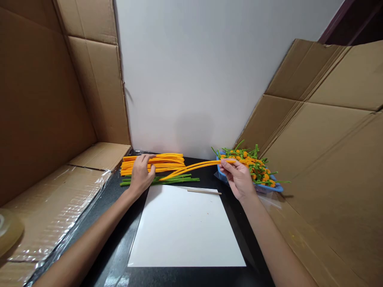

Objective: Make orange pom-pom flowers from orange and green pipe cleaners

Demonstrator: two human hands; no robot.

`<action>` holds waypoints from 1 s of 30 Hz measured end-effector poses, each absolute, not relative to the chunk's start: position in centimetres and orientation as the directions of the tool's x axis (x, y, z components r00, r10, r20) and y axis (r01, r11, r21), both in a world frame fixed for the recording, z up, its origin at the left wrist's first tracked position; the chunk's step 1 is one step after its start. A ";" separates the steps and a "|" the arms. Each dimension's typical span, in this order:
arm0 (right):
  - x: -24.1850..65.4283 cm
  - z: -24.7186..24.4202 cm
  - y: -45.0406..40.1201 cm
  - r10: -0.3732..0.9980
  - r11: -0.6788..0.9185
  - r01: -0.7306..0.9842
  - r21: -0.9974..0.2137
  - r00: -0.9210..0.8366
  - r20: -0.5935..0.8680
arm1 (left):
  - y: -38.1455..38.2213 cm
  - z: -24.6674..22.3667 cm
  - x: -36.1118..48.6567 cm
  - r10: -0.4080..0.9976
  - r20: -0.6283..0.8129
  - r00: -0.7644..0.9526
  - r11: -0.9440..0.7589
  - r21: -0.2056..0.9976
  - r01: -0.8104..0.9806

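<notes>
Two or so long orange pipe cleaners point(194, 164) are pinched near their right ends by my right hand point(238, 178), and bow across to the left. Their far ends come down by the green pipe cleaners point(188, 179). My left hand point(141, 172) lies over a pile of orange pipe cleaners point(167, 160), its thumb and fingers apart. Part of the pile and of the green bundle is hidden beneath that hand. Just behind my right hand stands a blue basket point(277, 188), filled with orange and green pipe-cleaner flowers point(259, 167).
A white sheet point(185, 227) lies on the dark tabletop point(115, 223), with a thin stick point(204, 191) near its far edge. Cardboard panels point(92, 79) rise at both sides, and a pale wall point(191, 71) stands behind. A roll of tape point(10, 231) sits at far left.
</notes>
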State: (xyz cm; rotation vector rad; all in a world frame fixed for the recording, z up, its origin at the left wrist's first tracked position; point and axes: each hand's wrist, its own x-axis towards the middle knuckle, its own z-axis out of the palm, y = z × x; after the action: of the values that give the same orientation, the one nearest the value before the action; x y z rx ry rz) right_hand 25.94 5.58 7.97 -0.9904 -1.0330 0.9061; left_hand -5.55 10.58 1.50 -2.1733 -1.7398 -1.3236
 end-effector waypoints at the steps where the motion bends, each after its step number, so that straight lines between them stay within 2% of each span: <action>1: 25.2 8.8 5.1 0.928 0.313 -0.189 -0.931 0.268 0.258 | 9.7 3.0 -4.6 0.738 0.675 0.018 -0.456 0.479 0.750; 4: 22.7 11.6 3.8 0.922 0.358 -0.245 -0.901 0.244 0.300 | 6.1 8.1 -1.3 0.715 0.690 0.118 -0.645 0.584 0.492; 7: 20.4 13.9 2.2 0.901 0.427 -0.202 -0.881 0.178 0.395 | 2.3 12.2 2.2 0.698 0.662 0.273 -0.716 0.644 0.268; 9: 19.5 14.9 1.1 0.885 0.465 -0.169 -0.869 0.110 0.452 | 0.5 13.6 4.0 0.672 0.679 0.295 -0.739 0.644 0.200; 11: 19.2 15.2 0.2 0.868 0.496 -0.138 -0.857 0.085 0.489 | -0.4 14.0 5.0 0.711 0.662 0.238 -0.700 0.700 0.141; 15: 19.5 14.0 -0.6 0.899 0.435 -0.112 -0.893 0.096 0.426 | -0.4 13.4 5.1 0.775 0.560 0.294 -0.613 0.780 0.130; 20: 19.9 12.1 0.4 0.952 0.305 -0.150 -0.940 0.089 0.294 | 0.6 12.5 4.1 0.818 0.480 0.317 -0.553 0.809 0.201; 24: 20.1 13.2 1.0 0.934 0.353 -0.172 -0.920 0.120 0.336 | 1.3 12.7 3.6 0.825 0.502 0.260 -0.558 0.796 0.233; 30: 19.2 14.9 1.1 0.923 0.375 -0.049 -0.926 -0.077 0.378 | 1.1 13.2 3.3 0.794 0.572 0.207 -0.608 0.760 0.231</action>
State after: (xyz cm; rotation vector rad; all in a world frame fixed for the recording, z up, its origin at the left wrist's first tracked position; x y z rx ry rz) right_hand 19.20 1.11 14.87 -0.8547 -1.4038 0.9936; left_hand 3.34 1.14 13.16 -2.7890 -1.3460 -1.9998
